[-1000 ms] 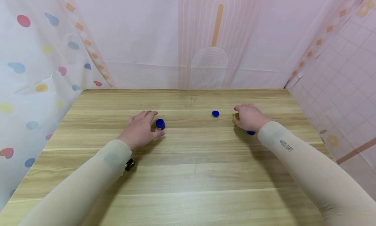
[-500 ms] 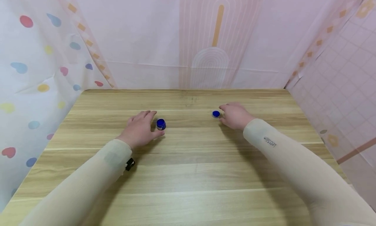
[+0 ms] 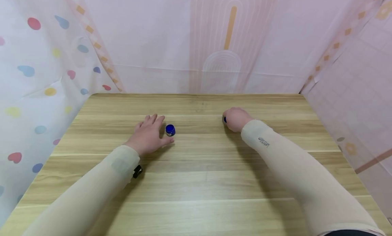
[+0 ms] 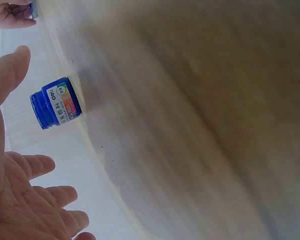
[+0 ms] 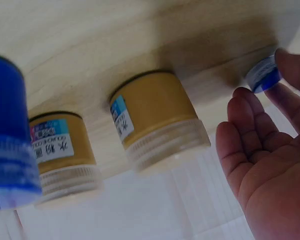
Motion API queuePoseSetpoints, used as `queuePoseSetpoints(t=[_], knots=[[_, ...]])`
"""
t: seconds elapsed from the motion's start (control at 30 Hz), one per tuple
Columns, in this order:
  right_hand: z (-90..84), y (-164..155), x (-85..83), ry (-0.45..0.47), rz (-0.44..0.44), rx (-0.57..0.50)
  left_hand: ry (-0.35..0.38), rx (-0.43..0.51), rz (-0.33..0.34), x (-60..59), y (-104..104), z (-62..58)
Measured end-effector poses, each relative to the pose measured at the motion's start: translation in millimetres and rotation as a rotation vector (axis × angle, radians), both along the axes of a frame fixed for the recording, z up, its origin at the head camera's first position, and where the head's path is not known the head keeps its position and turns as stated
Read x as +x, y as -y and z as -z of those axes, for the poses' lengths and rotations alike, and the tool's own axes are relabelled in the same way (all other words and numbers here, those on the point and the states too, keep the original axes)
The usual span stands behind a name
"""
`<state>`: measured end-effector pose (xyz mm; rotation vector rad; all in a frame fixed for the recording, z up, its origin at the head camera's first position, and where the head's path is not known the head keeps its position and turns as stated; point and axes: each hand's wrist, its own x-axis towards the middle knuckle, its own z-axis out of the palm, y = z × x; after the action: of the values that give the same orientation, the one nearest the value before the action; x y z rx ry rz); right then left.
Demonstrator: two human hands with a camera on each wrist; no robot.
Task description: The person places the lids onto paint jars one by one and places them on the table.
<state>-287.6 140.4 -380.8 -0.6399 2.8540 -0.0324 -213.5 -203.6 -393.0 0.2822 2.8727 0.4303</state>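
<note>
My right hand (image 3: 237, 119) pinches a small blue jar lid (image 5: 264, 74) between thumb and fingers, low at the tabletop toward the back. Most of this lid is hidden behind the hand in the head view. On the left stands a small blue paint jar (image 3: 170, 130) with a white label and no lid on it. My left hand (image 3: 147, 135) lies beside that jar, its fingers spread and thumb stretched out. A gap shows between the jar (image 4: 57, 102) and these fingers in the left wrist view.
The right wrist view shows two ochre paint jars (image 5: 152, 107) (image 5: 65, 145) with clear lids, and another blue jar (image 5: 7, 115) at its left edge. My right hand and sleeve cover them in the head view. Printed cloth walls (image 3: 153, 42) bound the wooden table (image 3: 202, 181).
My right hand has moved left, away from an ochre jar, and now grasps the blue lid. My left hand keeps its place beside the blue jar.
</note>
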Motion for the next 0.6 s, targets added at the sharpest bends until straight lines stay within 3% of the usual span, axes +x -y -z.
queuePoseSetpoints(t=[0.6], knots=[[1.8, 3.5, -2.2, -0.02, 0.019, 0.04, 0.026, -0.031, 0.007, -2.2, -3.9, -4.1]])
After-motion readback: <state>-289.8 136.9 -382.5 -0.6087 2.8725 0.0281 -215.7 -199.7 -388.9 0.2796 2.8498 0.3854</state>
